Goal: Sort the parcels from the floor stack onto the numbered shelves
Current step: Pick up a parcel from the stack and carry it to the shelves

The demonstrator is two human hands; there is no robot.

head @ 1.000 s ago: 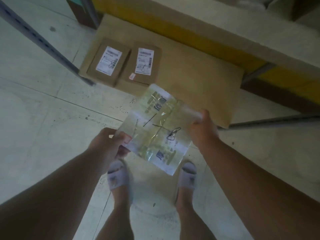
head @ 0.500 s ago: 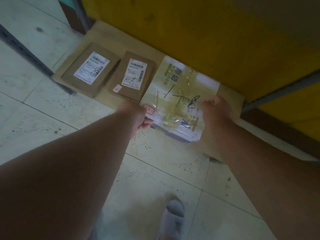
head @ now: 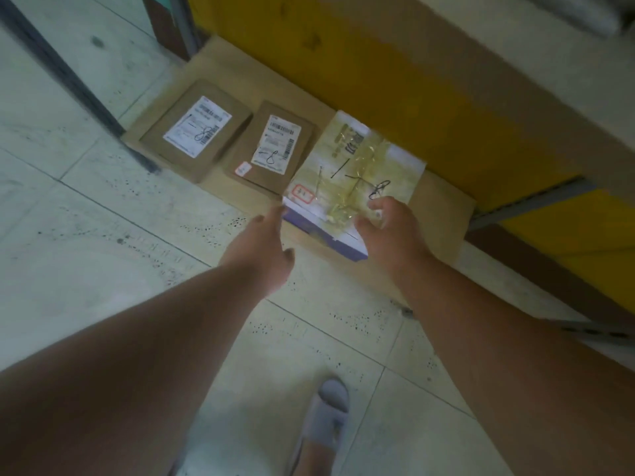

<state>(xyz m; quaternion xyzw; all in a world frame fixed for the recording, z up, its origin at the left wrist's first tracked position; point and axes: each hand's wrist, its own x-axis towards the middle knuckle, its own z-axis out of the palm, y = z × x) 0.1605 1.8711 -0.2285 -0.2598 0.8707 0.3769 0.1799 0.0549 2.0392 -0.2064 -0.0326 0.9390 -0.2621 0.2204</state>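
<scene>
A white parcel wrapped in yellowish tape [head: 357, 166], with handwriting on top and a purple side, lies flat on the cardboard sheet [head: 443, 207] on the lowest shelf level. It sits just right of two brown boxes. My left hand [head: 264, 249] hovers off the parcel's near left corner, fingers relaxed and holding nothing. My right hand [head: 388, 231] has its fingertips resting on the parcel's near edge.
Two brown boxes with white labels, the left brown box [head: 196, 132] and the middle brown box [head: 271, 149], lie side by side on the same sheet. A yellow shelf panel [head: 395, 80] rises behind. A dark metal upright [head: 68, 80] crosses the tiled floor at left. My slipper [head: 326, 417] is below.
The parcel came down from in front of me onto the cardboard beside the brown boxes. My left hand has let go of it and pulled back slightly.
</scene>
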